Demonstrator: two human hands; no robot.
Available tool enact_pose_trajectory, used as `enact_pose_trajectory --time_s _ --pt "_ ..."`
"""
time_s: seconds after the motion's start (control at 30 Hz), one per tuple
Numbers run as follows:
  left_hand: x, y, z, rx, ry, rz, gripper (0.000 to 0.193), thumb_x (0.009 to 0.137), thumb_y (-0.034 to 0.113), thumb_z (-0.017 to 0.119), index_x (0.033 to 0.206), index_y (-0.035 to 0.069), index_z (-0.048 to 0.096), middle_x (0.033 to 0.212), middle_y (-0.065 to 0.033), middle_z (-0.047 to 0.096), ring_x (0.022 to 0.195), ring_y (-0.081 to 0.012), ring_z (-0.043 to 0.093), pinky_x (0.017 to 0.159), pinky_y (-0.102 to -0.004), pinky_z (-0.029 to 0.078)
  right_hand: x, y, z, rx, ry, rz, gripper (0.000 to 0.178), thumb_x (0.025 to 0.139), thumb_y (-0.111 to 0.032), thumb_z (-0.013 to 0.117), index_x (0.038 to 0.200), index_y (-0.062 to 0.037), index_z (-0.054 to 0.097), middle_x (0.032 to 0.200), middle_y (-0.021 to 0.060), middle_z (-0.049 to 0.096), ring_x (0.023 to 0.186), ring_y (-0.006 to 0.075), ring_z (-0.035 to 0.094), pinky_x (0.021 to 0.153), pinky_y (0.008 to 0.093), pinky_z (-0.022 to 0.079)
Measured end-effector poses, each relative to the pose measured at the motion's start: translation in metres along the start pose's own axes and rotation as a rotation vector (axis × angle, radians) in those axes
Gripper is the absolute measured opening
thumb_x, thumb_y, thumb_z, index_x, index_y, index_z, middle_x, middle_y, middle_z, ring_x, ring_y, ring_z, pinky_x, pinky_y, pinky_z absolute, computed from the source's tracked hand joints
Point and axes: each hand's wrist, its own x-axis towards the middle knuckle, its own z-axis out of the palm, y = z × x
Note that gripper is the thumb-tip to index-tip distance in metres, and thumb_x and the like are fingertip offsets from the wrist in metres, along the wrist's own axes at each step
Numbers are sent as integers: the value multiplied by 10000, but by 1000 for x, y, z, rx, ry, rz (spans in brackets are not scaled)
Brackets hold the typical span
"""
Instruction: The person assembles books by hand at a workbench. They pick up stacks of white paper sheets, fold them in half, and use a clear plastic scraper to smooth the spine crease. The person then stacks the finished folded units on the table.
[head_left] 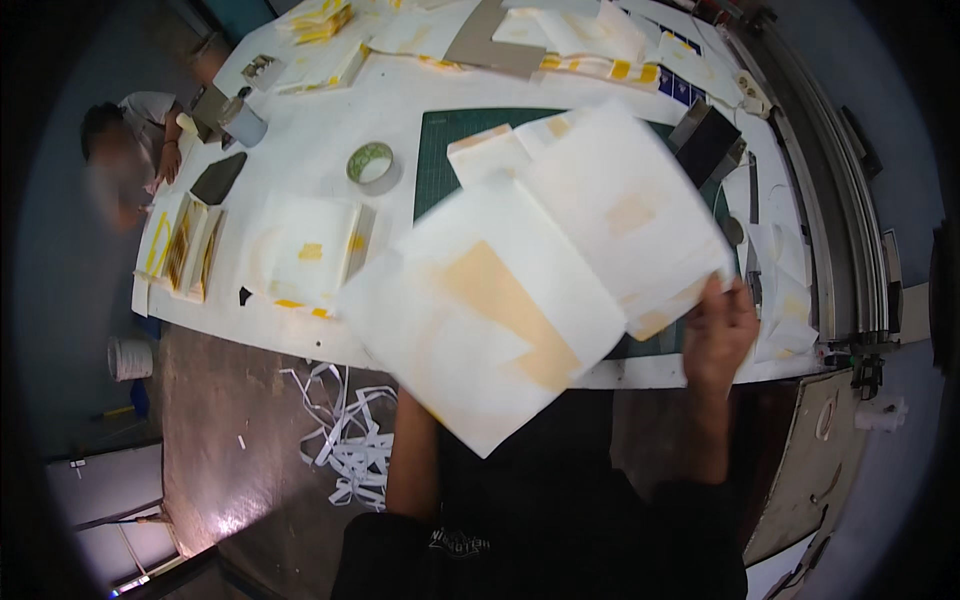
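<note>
A large white folded sheet (560,300) with pale yellow patches is tilted in the air over the table's near edge, partly blurred. My right hand (718,330) pinches its right side between thumb and fingers. My left forearm (412,455) rises behind the sheet's left half, which hides the hand and its fingers. Under the sheet lies a green cutting mat (435,150), with a smaller white and yellow piece (482,152) showing past the sheet's upper edge.
The white table (310,140) carries a tape roll (372,166), a white-yellow stack (305,245), standing booklets (183,245), a jar (242,122) and a dark block (705,142). At the far left is another person (150,120). Paper strips (350,440) litter the floor; a metal rail (835,190) runs along the right.
</note>
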Motion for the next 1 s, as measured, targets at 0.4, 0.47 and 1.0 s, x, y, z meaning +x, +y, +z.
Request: enact_pose_trajectory --time_s 0.4,0.47,1.0 --pt "7 -16 3 704 106 14 376 899 -69 693 1240 -79 535 1126 -182 712 983 -210 717 869 -324 578 -90 105 -45 -208 141 338 205 1031 -122 620 1099 70 644 951 102 710 848 139 693 770 292 592" --pt "12 -6 5 757 99 39 386 899 -75 679 1257 -78 534 1150 -186 708 997 -207 713 882 -323 574 -79 96 -42 -112 74 437 169 998 -92 651 1075 58 663 921 88 711 833 130 688 762 272 574" --pt "-17 54 49 893 3 506 558 890 -49 716 1398 -62 486 1299 -173 637 1167 -218 637 1025 -335 487 -12 46 2 -224 -352 175 147 968 -43 689 1071 36 620 1006 136 724 963 124 676 833 270 520"
